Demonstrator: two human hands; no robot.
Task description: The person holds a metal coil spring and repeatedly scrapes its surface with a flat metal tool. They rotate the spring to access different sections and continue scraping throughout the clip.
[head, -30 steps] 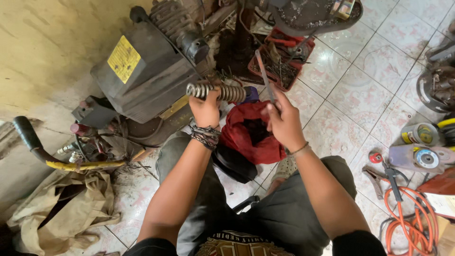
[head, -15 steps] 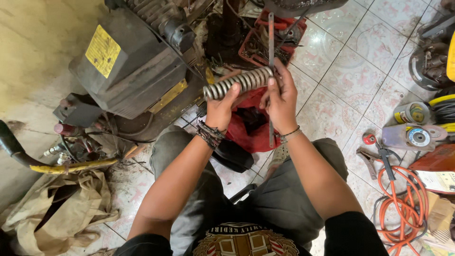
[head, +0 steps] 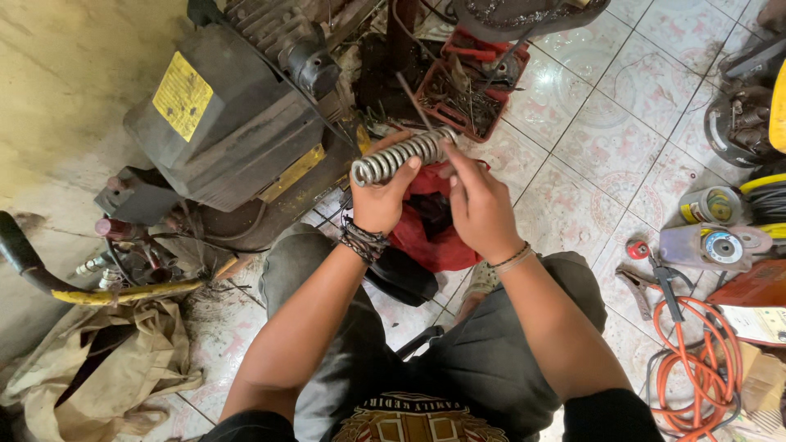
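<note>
Your left hand (head: 381, 200) clasped a grey coil spring (head: 401, 155), tilted and grimy; your right hand (head: 479, 209) pinched its upper end, fingers hiding that tip.

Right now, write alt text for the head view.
Left hand grips a metal coil spring while the right hand pinches its far end, above a red cloth. A grimy grey machine sits left, an orange cable right.

Up and to the left of my left hand (head: 381, 200), a yellow diamond-set label (head: 182, 96) is stuck on the dark machine housing (head: 237, 139). Far right of my right hand (head: 483, 209), low down, sits a brown cardboard box (head: 765, 378) beside a white printed sheet (head: 757, 323).
</note>
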